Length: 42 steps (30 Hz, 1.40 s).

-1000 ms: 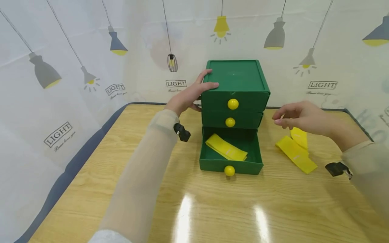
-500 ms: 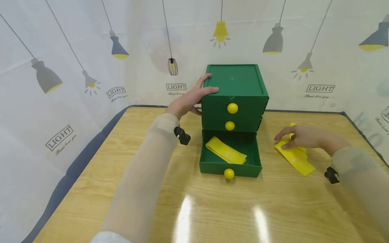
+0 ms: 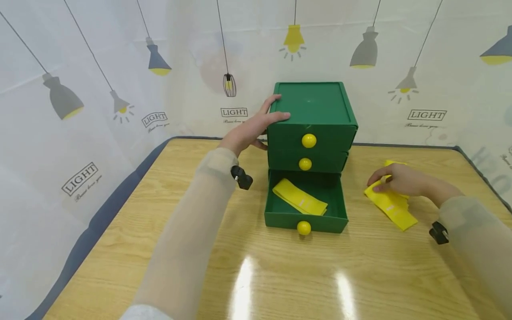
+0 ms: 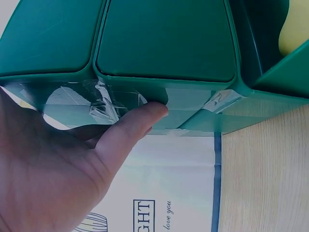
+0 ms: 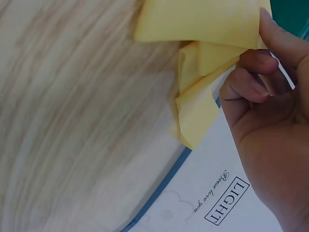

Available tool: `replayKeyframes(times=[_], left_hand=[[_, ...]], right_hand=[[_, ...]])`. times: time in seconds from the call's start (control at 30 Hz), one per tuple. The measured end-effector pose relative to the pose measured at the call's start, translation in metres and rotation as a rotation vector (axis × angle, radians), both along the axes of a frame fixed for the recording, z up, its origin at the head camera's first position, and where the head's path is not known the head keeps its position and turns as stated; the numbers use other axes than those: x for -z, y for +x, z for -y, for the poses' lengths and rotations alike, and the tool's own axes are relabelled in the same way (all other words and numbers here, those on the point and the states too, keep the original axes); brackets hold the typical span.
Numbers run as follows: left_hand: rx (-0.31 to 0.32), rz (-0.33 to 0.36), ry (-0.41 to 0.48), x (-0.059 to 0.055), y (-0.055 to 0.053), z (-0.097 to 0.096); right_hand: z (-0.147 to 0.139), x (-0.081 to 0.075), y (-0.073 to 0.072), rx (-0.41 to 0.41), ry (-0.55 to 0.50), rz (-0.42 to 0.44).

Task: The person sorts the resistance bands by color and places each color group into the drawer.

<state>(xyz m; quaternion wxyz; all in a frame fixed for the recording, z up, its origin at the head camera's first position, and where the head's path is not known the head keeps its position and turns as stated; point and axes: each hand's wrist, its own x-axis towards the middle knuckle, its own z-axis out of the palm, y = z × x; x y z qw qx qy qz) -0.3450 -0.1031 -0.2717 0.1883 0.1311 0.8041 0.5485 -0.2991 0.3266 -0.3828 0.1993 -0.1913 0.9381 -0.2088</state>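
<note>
A green drawer cabinet (image 3: 314, 106) with yellow knobs stands at the back of the table. My left hand (image 3: 250, 129) rests on its upper left side, some fingers over the top edge; in the left wrist view a straight finger (image 4: 130, 130) touches the side wall. The bottom drawer (image 3: 280, 220) is pulled out with a folded yellow resistance band (image 3: 300, 198) lying in it. To the right, my right hand (image 3: 408, 178) pinches another folded yellow resistance band (image 3: 396, 214) at its far left end. Beneath and behind it lies a further yellow band (image 5: 195, 116), partly hidden.
The two upper drawers (image 3: 336, 138) are closed. Clear tape (image 4: 188, 99) covers part of the cabinet's side. A cloth wall printed with lamps (image 3: 192, 44) rises behind the wooden table (image 3: 296, 275), whose edge is dark blue.
My right hand has come down from above the yellow bands and taken hold of the nearer one. My left hand stays on the cabinet.
</note>
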Motion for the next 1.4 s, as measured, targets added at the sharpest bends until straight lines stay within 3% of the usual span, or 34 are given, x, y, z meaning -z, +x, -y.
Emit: replayKeyframes(times=[0.3,0.67,1.07,1.4], left_hand=[[0.002,-0.01,-0.014,-0.004,-0.002,-0.002],[0.004,-0.011,-0.01,-0.004,0.0,-0.002],[0.0,-0.007,-0.015,0.0,-0.001,0.0],[-0.001,-0.006,-0.006,0.0,0.001,-0.001]], right_hand=[[-0.01,-0.015,0.002,-0.039,-0.022,-0.059],[-0.008,-0.038,0.01,-0.073,-0.052,-0.011],[0.004,-0.054,0.022,-0.126,-0.079,-0.103],[0.015,-0.074,0.032,-0.095,-0.137,-0.122]])
